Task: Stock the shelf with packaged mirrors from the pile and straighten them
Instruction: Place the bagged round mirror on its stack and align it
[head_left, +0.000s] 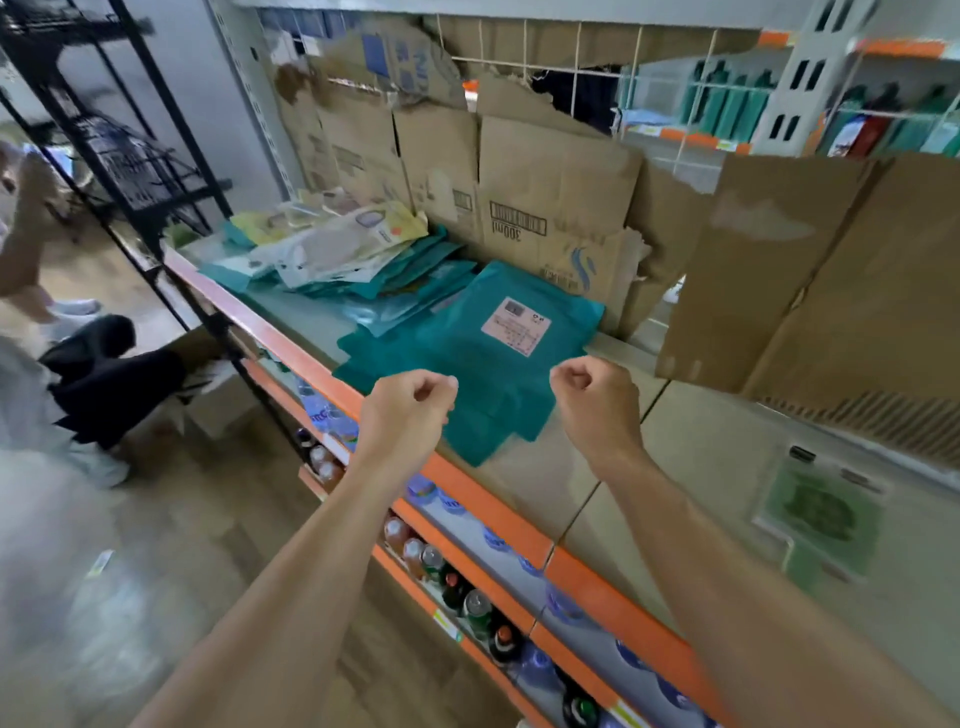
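Note:
A stack of flat teal packaged mirrors (483, 358) lies on the shelf (691, 467), the top one face down with a pale pink label (515, 326). Its lower sheets stick out crookedly toward the orange front edge. Farther left, a loose pile of teal, yellow and white packages (332, 254) lies in disarray. My left hand (410, 410) hovers over the near left corner of the stack, fingers curled, holding nothing. My right hand (597, 405) hovers at the stack's near right side, also curled and holding nothing.
Flattened cardboard boxes (550, 202) lean along the shelf's back. A green-printed package (821, 514) lies on the shelf at right. Drink bottles (462, 587) fill the lower shelves. A black wire rack (135, 171) stands left, and a crouching person (78, 384) is on the floor.

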